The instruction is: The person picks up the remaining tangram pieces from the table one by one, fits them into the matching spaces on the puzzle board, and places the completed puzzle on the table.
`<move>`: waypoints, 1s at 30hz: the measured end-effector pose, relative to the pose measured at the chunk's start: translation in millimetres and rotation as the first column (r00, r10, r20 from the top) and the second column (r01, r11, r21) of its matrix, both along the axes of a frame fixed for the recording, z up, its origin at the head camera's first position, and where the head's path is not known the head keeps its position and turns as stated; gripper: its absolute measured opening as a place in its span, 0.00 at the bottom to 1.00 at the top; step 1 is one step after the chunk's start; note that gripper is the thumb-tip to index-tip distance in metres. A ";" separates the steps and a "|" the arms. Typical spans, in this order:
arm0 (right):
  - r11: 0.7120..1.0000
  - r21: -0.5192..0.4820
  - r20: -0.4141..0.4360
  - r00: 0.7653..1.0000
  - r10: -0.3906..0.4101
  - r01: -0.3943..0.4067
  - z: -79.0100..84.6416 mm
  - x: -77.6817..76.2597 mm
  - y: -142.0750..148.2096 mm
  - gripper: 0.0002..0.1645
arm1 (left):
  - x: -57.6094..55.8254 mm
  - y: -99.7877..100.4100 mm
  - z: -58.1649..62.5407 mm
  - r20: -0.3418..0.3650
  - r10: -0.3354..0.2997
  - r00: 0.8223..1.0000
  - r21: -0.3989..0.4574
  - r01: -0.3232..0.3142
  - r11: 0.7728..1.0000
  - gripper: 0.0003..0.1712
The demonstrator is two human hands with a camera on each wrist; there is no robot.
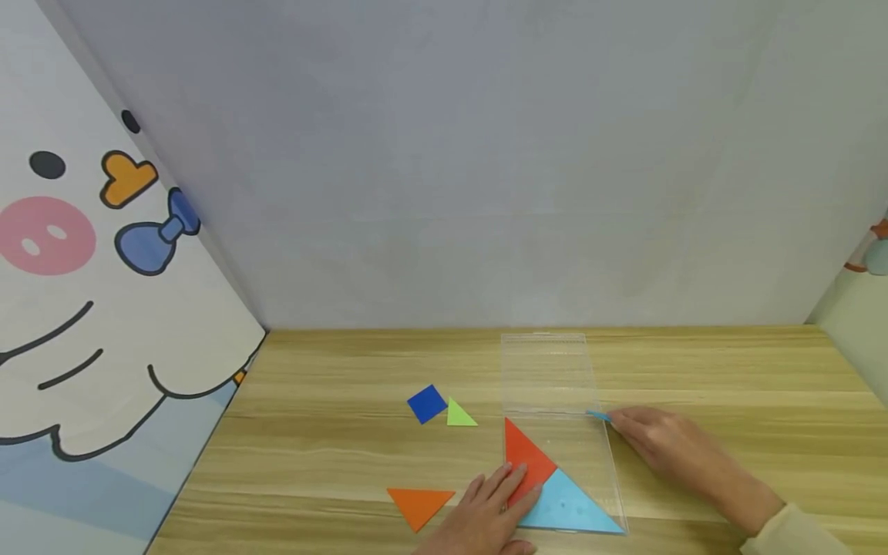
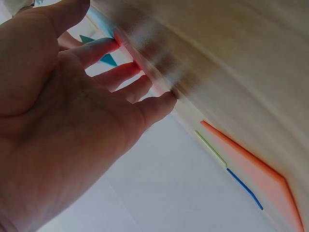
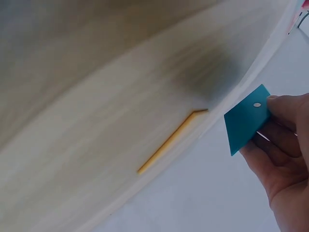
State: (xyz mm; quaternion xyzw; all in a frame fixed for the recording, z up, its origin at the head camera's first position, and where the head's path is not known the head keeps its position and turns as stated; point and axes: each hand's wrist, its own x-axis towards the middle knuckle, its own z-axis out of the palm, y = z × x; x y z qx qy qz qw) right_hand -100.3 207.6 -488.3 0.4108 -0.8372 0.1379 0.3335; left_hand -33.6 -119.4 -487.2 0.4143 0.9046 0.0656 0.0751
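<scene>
A clear plastic case (image 1: 602,462) lies opened flat on the wooden table. In its near half sit a red tangram triangle (image 1: 530,456) and a light-blue tangram triangle (image 1: 572,505), side by side. My left hand (image 1: 489,512) rests on the red triangle with extended fingers, the index finger along the edge of the light-blue one. Above the case's right side, my right hand (image 1: 676,451) pinches a teal tangram piece (image 3: 247,121) between thumb and fingers. The piece is four-sided with a small hole, seen nearly edge-on in the head view.
To the left of the case lie a dark-blue square (image 1: 427,404), a small green triangle (image 1: 459,415) and an orange triangle (image 1: 419,506). A yellow-orange piece (image 3: 166,145) lies on the table in the right wrist view. A pale wall (image 1: 527,169) stands behind the table.
</scene>
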 end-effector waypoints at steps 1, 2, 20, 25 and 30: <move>1.000 0.001 -0.005 1.000 0.005 -0.005 -0.1 0.7 -2.0 0.37 | -0.1 0.0 -0.2 -0.003 0.000 1.000 -0.001 0.000 1.000 0.36; 1.000 0.001 -0.014 1.000 0.010 -0.010 -0.1 1.3 -4.1 0.37 | -0.2 0.1 -0.2 -0.002 0.000 1.000 -0.003 0.000 1.000 0.36; 0.997 0.027 -0.033 0.997 0.069 -0.068 -1.2 6.6 -36.1 0.36 | -0.6 2.3 0.8 0.065 0.025 0.998 -0.039 -0.023 0.999 0.36; 0.996 0.035 -0.017 0.997 0.078 -0.077 0.3 5.5 -43.4 0.35 | 0.5 1.6 1.8 0.042 0.023 0.999 -0.032 -0.022 0.999 0.35; 0.995 0.050 0.008 0.997 0.083 -0.083 -0.3 3.2 -49.4 0.36 | 1.4 1.8 1.7 0.025 0.020 0.999 -0.036 -0.019 0.999 0.35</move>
